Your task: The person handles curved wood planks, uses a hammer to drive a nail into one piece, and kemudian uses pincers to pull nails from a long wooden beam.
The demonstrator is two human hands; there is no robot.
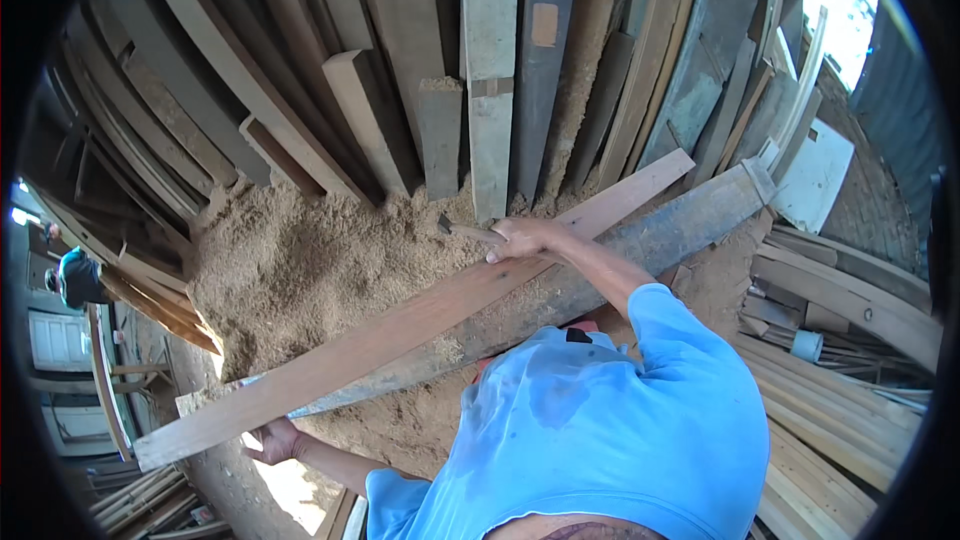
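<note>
A long reddish-brown wooden plank (400, 325) runs slantwise in front of me, from the lower left up to the right. It lies along a thicker grey, worn beam (650, 240). At the plank's lower left part, my left hand (272, 441) is closed at its near edge, with the fingers partly hidden. My right hand (525, 238) is wrapped round the wooden handle of a hammer-like tool (465, 229), just beyond the plank's far edge. The tool's small dark metal head points left; its exact kind is unclear. My right forearm crosses above the plank.
A big heap of sawdust (300, 270) lies beyond the plank. Many upright boards (490, 70) lean along the far side. Stacked timber (830, 400) lies at the right, beside a blue cup-like piece (806, 345). Another person (78, 277) is at the far left.
</note>
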